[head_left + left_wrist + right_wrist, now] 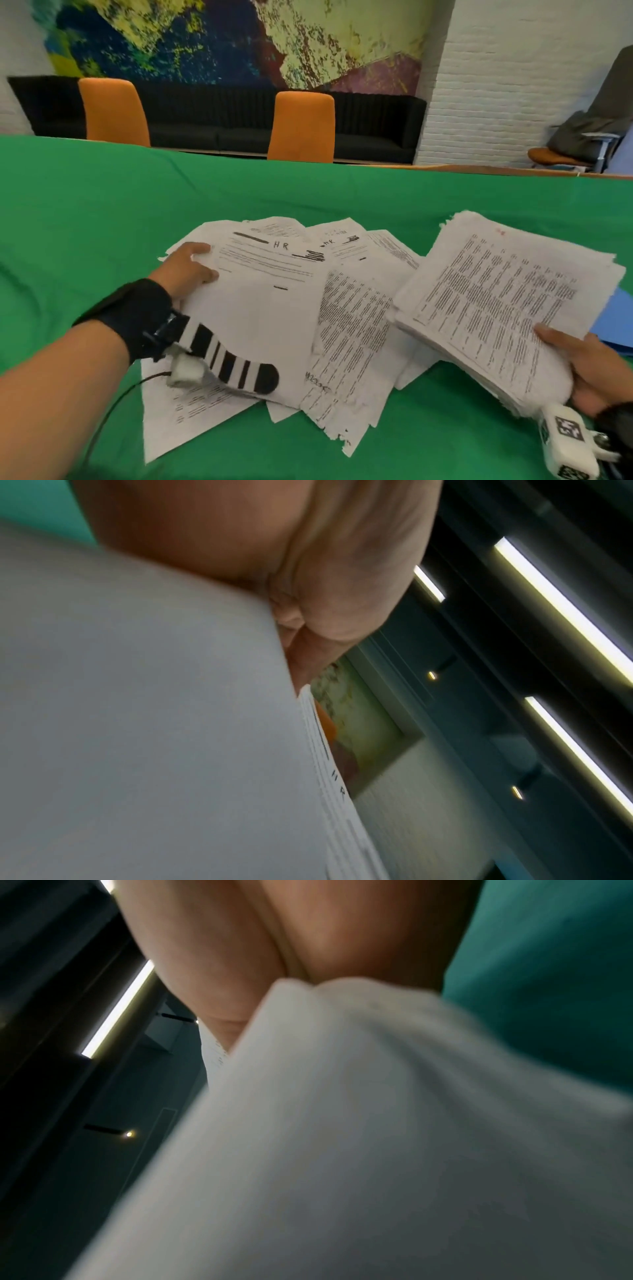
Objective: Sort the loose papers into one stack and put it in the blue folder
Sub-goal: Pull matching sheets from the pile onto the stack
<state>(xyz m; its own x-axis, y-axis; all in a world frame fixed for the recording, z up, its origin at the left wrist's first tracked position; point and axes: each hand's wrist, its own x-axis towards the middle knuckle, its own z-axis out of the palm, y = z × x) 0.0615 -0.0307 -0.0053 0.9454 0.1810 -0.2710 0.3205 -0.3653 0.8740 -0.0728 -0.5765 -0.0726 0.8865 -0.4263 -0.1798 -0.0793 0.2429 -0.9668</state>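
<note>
Gripping a thick stack of printed papers (503, 308) by its near corner, the right hand (582, 370) at the lower right of the head view has its thumb on the top sheet and the rest of the hand under the pile, which is raised at a tilt above the green tablecloth (102, 205). From the right wrist view that stack (377, 1137) fills most of the frame as a blurred white mass, with the hand (240, 947) above it. Left of centre, the left hand (188, 267) pinches the left edge of a sheet marked "HR" (263, 291) — thumb on top, fingers curled round the edge and out of sight beneath. The left wrist view shows the same sheet (154, 723) seen from below, with the hand (274, 547) closed on its edge. That sheet lies on top of the loose papers (349, 342), which are fanned out overlapping across the middle of the frame, some with ragged torn edges. A sliver of the blue folder (613, 329) shows at the right edge of the frame, mostly hidden behind the raised stack — it rests on the cloth. Two orange chairs (301, 126) and a dark sofa stand beyond the table in the upper part of the frame.
</note>
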